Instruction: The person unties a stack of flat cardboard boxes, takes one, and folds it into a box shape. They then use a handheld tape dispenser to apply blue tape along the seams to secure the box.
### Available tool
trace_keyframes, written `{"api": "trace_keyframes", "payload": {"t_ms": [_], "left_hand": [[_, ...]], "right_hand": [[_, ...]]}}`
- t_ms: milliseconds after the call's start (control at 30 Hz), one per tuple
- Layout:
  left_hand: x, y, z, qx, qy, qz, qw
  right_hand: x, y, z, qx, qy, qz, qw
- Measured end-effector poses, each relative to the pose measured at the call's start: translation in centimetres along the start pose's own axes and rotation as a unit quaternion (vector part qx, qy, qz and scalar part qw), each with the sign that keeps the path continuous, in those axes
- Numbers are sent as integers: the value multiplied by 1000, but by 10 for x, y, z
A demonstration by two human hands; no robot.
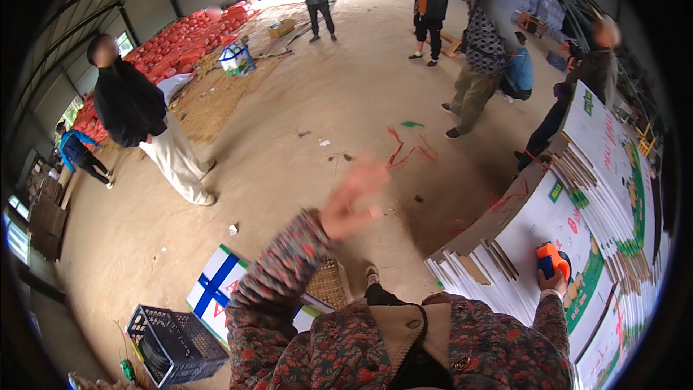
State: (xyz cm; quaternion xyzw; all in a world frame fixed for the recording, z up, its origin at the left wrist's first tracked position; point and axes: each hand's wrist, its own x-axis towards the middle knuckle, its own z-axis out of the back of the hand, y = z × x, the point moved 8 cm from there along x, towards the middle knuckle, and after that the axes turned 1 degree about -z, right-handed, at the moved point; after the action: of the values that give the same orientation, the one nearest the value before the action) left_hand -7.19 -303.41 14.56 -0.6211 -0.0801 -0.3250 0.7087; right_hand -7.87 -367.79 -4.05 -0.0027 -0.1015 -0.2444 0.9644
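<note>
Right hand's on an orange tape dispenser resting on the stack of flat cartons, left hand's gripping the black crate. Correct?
Not quite. The left hand is raised in the air, open and blurred, holding nothing; the black crate sits on the floor below. The head view shows it. The rest stands.

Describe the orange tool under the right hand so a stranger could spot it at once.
Start at the tall stack of flattened white cartons on the right side of the shed. On its top sheet, near the lower edge, the right hand rests on an orange tape dispenser with a blue part. It is the only bright orange, solid thing on the white and green printed cardboard.
</note>
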Motion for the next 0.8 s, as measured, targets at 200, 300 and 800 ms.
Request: {"api": "trace_keyframes", "payload": {"t_ms": [200, 300, 800], "left_hand": [[-78, 73, 311, 143, -529, 171, 819], [-166, 79, 421, 329, -632, 322, 623], [-196, 135, 479, 249, -624, 300, 677]], "right_hand": [[2, -1, -5, -6, -7, -3, 1000], [0, -4, -7, -3, -10, -12, 1000], [-11, 10, 18, 24, 2, -19, 1000]]}}
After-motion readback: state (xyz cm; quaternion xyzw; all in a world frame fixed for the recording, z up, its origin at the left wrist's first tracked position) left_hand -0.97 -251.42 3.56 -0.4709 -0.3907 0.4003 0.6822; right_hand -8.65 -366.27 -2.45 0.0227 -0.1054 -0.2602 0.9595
